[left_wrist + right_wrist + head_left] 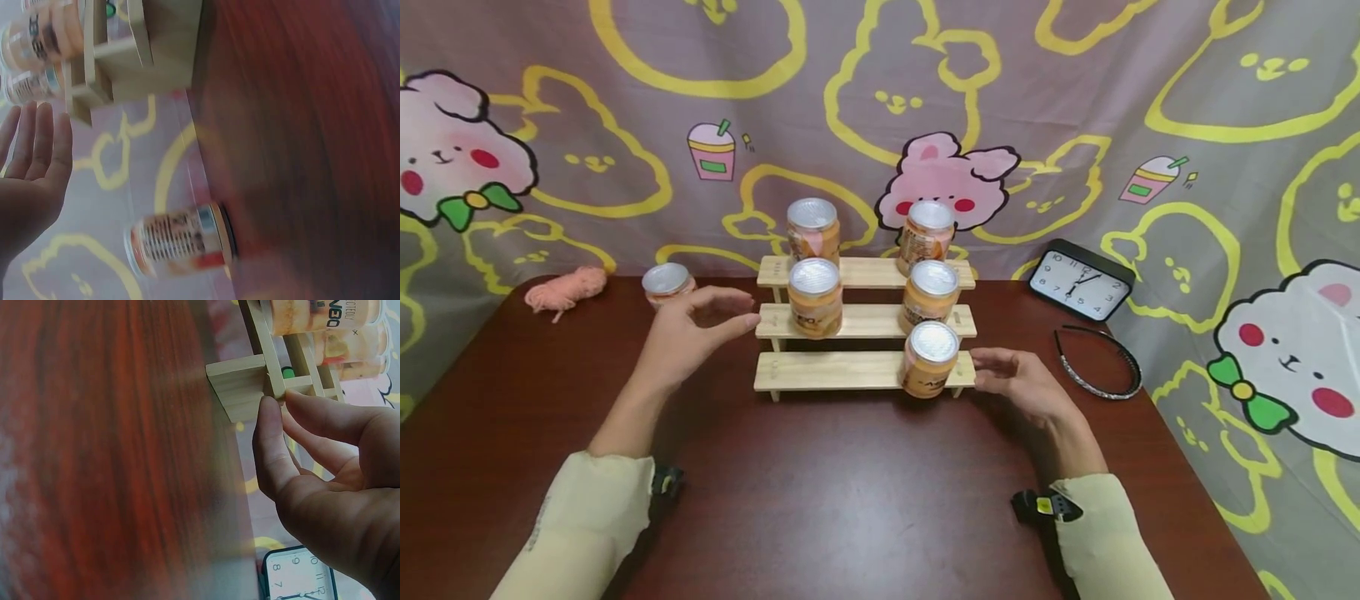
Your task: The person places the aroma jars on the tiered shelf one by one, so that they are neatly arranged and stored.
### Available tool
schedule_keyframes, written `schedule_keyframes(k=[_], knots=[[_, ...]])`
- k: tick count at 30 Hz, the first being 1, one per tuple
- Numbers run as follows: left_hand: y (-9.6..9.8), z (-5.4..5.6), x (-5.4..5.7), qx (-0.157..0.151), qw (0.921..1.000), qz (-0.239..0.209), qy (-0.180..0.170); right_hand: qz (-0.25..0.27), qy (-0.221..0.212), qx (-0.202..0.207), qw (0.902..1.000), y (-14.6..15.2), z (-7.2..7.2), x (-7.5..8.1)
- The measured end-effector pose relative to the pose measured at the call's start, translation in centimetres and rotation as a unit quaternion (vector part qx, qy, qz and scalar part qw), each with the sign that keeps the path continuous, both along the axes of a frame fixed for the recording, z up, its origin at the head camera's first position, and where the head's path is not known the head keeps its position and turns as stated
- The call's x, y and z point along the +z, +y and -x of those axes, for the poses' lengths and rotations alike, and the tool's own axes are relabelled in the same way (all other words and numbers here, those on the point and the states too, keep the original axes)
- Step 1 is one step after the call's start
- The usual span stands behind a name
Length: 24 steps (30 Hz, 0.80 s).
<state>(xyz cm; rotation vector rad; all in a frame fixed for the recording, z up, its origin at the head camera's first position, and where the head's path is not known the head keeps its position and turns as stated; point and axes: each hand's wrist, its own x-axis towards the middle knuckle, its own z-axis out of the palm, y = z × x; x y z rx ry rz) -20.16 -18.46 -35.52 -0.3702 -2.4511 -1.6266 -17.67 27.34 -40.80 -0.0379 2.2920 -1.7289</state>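
Note:
A three-step wooden display rack [827, 371] stands in the middle of the table, bearing several silver-lidded cans. One can [930, 360] is at the right of the lowest step; a can [816, 298] and another can [931, 293] sit on the middle step. Beside the rack's left end is my left hand [688, 333], its fingers straight in the left wrist view and holding nothing. My right hand [331, 462] pinches the right end of the lowest step between thumb and forefinger. A separate can [181, 240] stands on the table behind my left hand.
Pink yarn [567, 289] lies at the back left corner. At the right are a black-framed clock [1082, 280] and a headband [1101, 392]. Behind the table [850, 500] hangs a cartoon-printed cloth [820, 100], which also runs along the right side.

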Motion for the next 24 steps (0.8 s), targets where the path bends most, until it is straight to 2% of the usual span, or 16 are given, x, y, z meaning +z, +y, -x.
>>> schedule_keyframes(k=[6, 15, 20, 24], knots=[[-2.0, 0.4, -0.2, 0.054, 0.9985, 0.000, 0.003, -0.001, 0.001, 0.002, 1.0000, -0.1, -0.1, -0.1], [-4.1, 1.1, -0.6, 0.102, 0.9947, -0.011, 0.008, 0.006, 0.010, 0.004, 0.9999, -0.2, -0.1, 0.1], [-5.2, 1.8, -1.0, 0.144, 0.9886, -0.041, 0.010, 0.013, 0.011, 0.006, 0.9998, -0.2, -0.2, 0.2], [-5.9, 2.4, -1.2, 0.189, 0.9797, -0.064, 0.020, 0.002, 0.010, 0.006, 0.9999, -0.1, -0.1, 0.3]])
